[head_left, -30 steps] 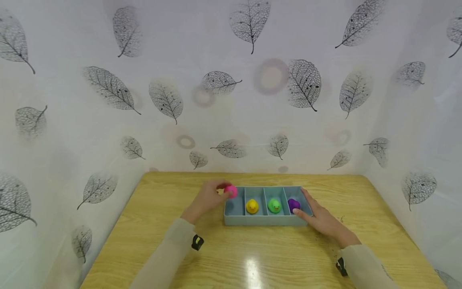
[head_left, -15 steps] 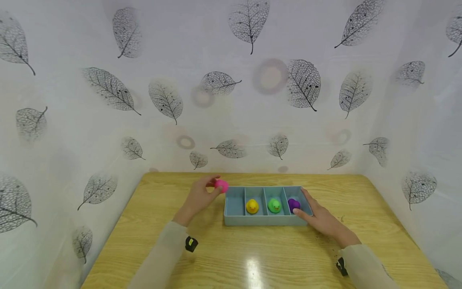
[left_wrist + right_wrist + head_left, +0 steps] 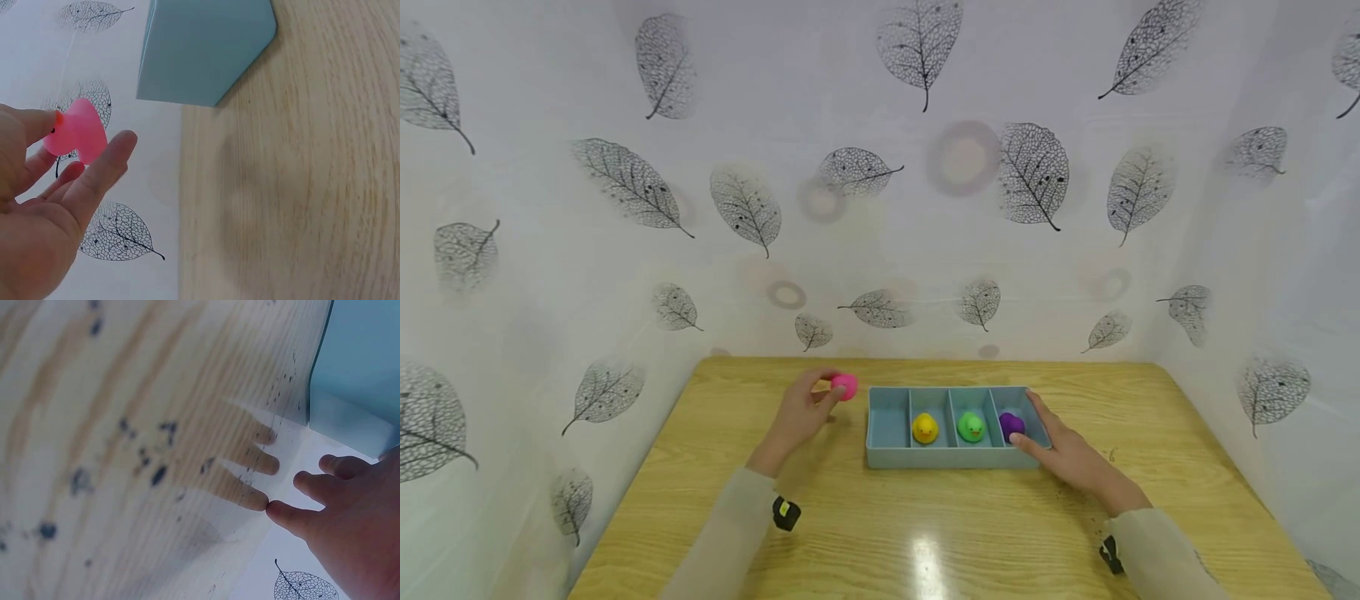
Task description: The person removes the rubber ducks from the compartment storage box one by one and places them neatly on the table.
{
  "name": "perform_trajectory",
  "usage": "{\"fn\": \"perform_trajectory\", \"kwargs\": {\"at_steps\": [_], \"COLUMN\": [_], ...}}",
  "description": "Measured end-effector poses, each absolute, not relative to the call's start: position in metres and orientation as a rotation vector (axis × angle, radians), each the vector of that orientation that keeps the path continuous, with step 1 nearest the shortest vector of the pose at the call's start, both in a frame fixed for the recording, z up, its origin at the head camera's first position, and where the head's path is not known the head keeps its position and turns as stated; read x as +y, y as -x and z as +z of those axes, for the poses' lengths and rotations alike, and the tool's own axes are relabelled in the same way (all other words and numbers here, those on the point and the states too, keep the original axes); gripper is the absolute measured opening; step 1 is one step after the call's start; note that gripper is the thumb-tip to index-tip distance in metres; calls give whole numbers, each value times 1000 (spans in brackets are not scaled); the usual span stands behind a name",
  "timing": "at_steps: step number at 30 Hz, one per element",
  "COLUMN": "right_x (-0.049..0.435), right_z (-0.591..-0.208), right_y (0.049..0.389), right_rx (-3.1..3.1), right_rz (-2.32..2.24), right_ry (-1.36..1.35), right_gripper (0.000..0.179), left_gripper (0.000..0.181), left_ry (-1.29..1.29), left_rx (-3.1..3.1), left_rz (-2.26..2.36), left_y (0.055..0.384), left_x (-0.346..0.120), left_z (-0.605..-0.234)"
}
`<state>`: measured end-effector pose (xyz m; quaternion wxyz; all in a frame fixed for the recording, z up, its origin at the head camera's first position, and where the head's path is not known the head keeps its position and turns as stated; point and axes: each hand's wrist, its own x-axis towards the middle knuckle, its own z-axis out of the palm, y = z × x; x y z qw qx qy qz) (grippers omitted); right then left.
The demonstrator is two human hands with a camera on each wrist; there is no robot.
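Left of the box, above the table, my left hand (image 3: 797, 414) pinches a pink toy duck (image 3: 845, 387) between thumb and fingers. The left wrist view shows the same duck (image 3: 84, 131) with an orange beak and black eye. A grey-blue divided box (image 3: 951, 458) lies lengthwise across the table. Its leftmost compartment is bare; then come a yellow duck (image 3: 925, 428), a green duck (image 3: 972, 427) and a purple duck (image 3: 1011, 426), one per compartment. My right hand (image 3: 1071, 454) holds the box's right end, thumb over the front rim beside the purple duck, partly covering it.
The wooden table (image 3: 865, 533) reaches to a pale leaf-print curtain (image 3: 895, 242) at the back and both sides. Dark specks (image 3: 159, 475) mark the tabletop near my right hand. Black straps with small devices (image 3: 786, 512) sit at both wrists.
My left hand has lifted the pink duck out from the leftmost compartment and carried it left, away from the box. The right hand and the box have stayed in place.
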<state>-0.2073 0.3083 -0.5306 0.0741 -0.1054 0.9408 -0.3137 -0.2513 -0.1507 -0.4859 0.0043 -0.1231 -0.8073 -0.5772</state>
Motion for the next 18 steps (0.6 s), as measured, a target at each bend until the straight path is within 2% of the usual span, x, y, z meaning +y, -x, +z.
{"fn": "perform_trajectory", "kwargs": {"at_steps": [18], "right_x": [308], "right_z": [-529], "right_y": [206], "right_rx": [2829], "right_rz": [-931], "right_ry": [313], "right_gripper": [92], "left_gripper": [41], "left_ry": [226], "left_rx": [-2465], "left_rz": [-1762], "left_y": [251], "left_x": [-172], "left_z": [-496]}}
